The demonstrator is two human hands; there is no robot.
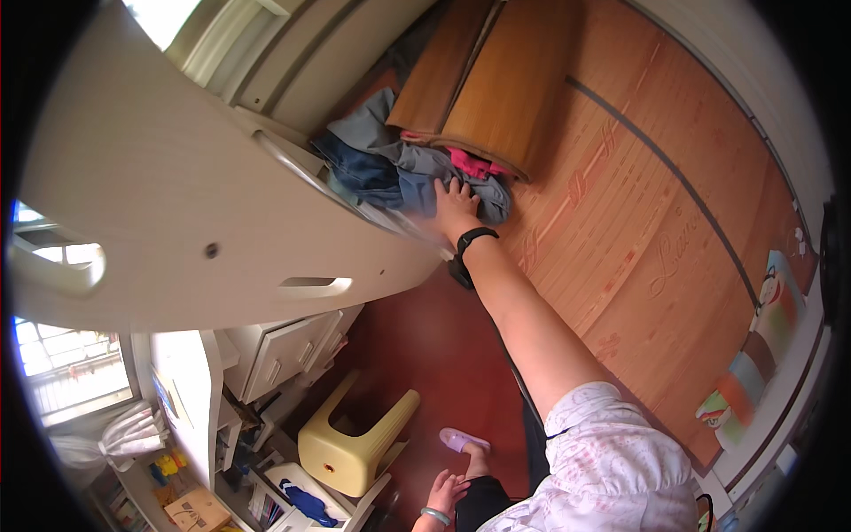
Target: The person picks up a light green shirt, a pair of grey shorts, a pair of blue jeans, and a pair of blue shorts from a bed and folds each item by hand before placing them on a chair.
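Note:
My right hand [456, 207], with a black watch [476, 236] on its wrist, reaches out and lies on a heap of grey and blue clothes [417, 164]. Its fingers are spread over the cloth and grip nothing that I can make out. The heap sits at the edge of an orange-brown bed mat [612, 239], against a folded brown mat [501, 84]. Bright pink cloth [474, 163] pokes out beneath the fold. Low down, my left hand [446, 490] hangs in the air below a green bangle [435, 515], fingers loosely apart and holding nothing.
A large cream curved panel [213, 186] with slots juts in close at the left. On the red floor [425, 328] stands a yellow plastic stool [355, 443], beside white drawers [288, 359] and an open drawer with dark blue cloth [306, 504]. A striped cloth [753, 355] lies at the bed's right edge.

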